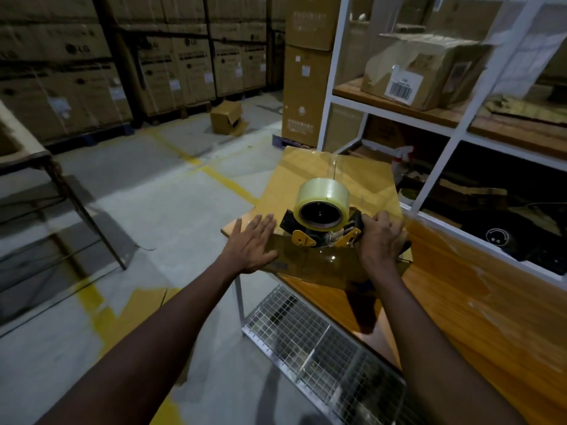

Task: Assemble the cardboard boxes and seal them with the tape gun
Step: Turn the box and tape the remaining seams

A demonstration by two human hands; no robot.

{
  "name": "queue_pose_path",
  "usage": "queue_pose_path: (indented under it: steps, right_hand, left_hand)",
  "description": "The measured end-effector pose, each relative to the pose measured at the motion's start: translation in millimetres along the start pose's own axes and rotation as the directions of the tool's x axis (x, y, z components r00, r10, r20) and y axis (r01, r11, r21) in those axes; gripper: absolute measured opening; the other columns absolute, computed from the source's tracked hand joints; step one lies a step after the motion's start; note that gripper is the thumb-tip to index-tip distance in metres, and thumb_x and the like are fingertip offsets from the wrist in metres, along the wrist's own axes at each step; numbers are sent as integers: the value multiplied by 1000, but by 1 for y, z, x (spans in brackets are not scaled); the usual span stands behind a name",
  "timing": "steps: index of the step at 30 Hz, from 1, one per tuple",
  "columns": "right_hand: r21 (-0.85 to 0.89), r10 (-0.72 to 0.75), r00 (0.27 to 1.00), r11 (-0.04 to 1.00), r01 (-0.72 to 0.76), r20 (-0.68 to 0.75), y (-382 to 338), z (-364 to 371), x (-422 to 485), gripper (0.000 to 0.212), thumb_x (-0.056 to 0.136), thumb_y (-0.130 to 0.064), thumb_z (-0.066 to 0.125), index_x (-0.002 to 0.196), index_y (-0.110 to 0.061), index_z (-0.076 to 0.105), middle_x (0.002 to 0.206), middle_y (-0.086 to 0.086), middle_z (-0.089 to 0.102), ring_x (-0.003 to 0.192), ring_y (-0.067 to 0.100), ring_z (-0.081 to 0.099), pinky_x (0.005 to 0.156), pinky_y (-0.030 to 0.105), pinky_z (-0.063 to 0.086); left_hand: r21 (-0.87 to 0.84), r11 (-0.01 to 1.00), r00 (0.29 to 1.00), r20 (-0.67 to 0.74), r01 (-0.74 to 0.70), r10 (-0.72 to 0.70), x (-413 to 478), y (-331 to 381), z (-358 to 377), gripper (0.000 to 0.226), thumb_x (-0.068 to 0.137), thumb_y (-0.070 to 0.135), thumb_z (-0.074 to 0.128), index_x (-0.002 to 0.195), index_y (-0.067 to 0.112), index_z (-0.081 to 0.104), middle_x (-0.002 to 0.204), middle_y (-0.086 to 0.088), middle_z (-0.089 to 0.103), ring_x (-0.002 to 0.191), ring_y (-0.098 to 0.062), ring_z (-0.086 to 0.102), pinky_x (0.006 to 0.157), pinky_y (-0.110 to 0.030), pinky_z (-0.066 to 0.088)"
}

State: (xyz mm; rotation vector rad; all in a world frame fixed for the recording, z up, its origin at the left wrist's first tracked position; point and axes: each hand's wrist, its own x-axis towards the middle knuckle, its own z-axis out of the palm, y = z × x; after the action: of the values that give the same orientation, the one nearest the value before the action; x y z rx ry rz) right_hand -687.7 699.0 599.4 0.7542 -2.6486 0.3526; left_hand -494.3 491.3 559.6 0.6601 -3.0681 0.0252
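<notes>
A closed cardboard box (310,176) lies on the end of a wooden table (478,296). A strip of clear tape runs along its top seam. The tape gun (322,222), black and yellow with a roll of clear tape, rests on the box's near edge. My right hand (382,237) grips its handle from the right. My left hand (253,242) lies flat, fingers spread, on the box's near left corner, holding nothing.
A white metal shelf (441,154) with a torn carton (429,72) stands to the right. A wire mesh rack (322,354) sits under the table. Stacked cartons (92,72) line the back wall. A small open box (227,118) and flat cardboard (138,314) lie on the floor.
</notes>
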Motion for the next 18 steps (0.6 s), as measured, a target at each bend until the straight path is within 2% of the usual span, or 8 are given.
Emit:
queue_pose_path:
  steps: [3,7,12,16,18]
  right_hand:
    - [22,-9,1000,1000,9,-6,16,0,1,14,87,-16,65,98,-24,64,104,5,52,95,31,43,78,38,31]
    - [15,38,999,999,-38,-22,60,2,4,7,87,-21,67,93,-22,64,102,6,53,93,33,43,75,37,26]
    - [62,35,998,998,-32,-54,98,3,-1,7,86,-31,68,88,-27,62,105,5,52,94,32,41,78,41,33]
    - [77,40,998,996,-36,-47,97,3,-1,6,87,-27,68,86,-25,62,103,5,51,94,32,40,80,41,34]
    - [80,50,998,996,-47,-30,97,1,-1,5,88,-26,67,90,-24,64,107,7,51,98,34,41,81,42,34]
  left_hand:
    - [21,1000,1000,25,-6,6,0,-1,-5,100,72,71,-3,159,20,0,166,1,-6,153,-20,1,119,-57,6]
    - [21,1000,999,40,10,-11,-1,1,-6,102,72,72,-4,159,20,0,166,1,-6,153,-20,0,119,-58,6]
    - [8,996,994,59,90,-90,2,12,-8,104,70,73,-5,159,20,3,166,3,-4,153,-20,1,118,-59,7]
    - [25,981,979,61,193,-194,10,37,-13,88,89,69,9,158,14,8,166,-4,1,152,-25,6,118,-59,7]
    - [43,990,988,67,134,-136,14,58,-18,94,84,71,0,158,14,5,166,-6,1,152,-26,7,119,-57,8]
